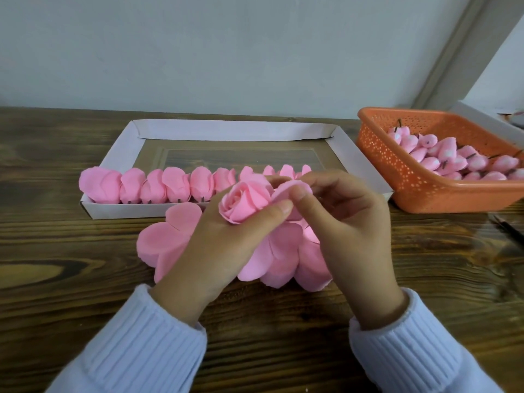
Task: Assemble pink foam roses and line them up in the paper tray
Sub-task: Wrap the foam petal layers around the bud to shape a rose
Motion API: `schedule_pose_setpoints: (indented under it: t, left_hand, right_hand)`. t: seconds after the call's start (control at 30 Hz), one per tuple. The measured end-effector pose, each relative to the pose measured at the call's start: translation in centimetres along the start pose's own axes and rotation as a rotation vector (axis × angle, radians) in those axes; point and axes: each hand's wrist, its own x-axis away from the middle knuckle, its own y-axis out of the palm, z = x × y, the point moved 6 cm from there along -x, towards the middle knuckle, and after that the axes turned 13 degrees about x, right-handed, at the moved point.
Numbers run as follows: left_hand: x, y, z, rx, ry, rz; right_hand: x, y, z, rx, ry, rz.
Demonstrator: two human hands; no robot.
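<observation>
My left hand (226, 245) grips a pink foam rose (243, 201) from below, thumb against its side, just in front of the white paper tray (119, 154). My right hand (351, 222) pinches an outer petal (292, 191) of that rose between thumb and forefinger. Several finished pink roses (170, 185) stand in a row along the tray's near wall. Under my hands lies a stack of flat pink petal sheets (167, 242).
An orange perforated plastic basket (411, 182) with several pink buds on short stems (453, 161) stands at the right. The brown wooden table (56, 251) ends at a pale wall. A thin dark tool (507, 228) lies near the right edge.
</observation>
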Motion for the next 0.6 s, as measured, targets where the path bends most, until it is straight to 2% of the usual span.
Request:
schedule_pose_setpoints:
  t: [0.33, 0.6]
  left_hand:
    - [0.24, -0.18, -0.07, -0.049, -0.035, -0.011]
    - [0.21, 0.47, -0.23, -0.172, -0.056, -0.073]
  right_hand:
    - [-0.06, -0.36, 0.43, 0.063, 0.070, 0.052]
    - [0.06, 0.17, -0.29, 0.028, -0.019, -0.011]
